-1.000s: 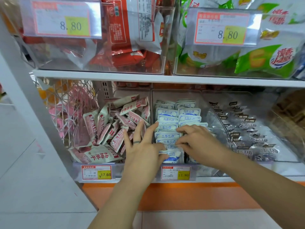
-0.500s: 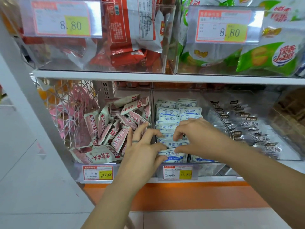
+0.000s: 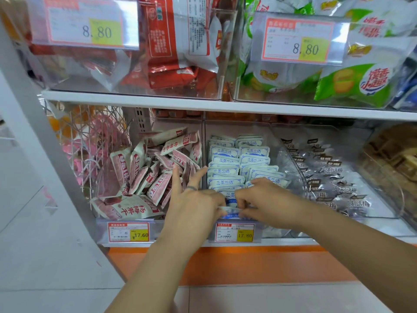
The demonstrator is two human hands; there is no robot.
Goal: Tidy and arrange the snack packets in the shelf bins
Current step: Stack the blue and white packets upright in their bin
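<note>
White-and-blue flat foil snack packets (image 3: 225, 154) in the middle clear plastic bin (image 3: 239, 128): nearly sorted, by the look of it. Behind the grip they lie in two overlapping rows, print up. The work is at the front end of those rows.

Grip: left hand (image 3: 191, 206) and right hand (image 3: 268, 199) meet there, both pinching the frontmost white-and-blue packet (image 3: 232, 214) by its edges. Left thumb and forefinger are on it, and the other left fingers are spread out over the neighbouring bin. The right fingers are curled over it. One packet or a small stack? Can't tell, the hands cover it.

Just behind the right hand, a couple of packets in the right row sit skewed. They probably need squaring.

Left of the grip: red-and-white pillow packets (image 3: 144, 172) in a loose heap at all angles, with one lying flat across the front. Looks untouched, and it's the biggest job left.

Right of the grip: dark silver-and-black packets (image 3: 327, 177), spread fairly flat. Light tidy at most.

Below the grip: red-and-yellow price tag (image 3: 234, 232).

Estimate: one lower bin of three close to finished.
</note>
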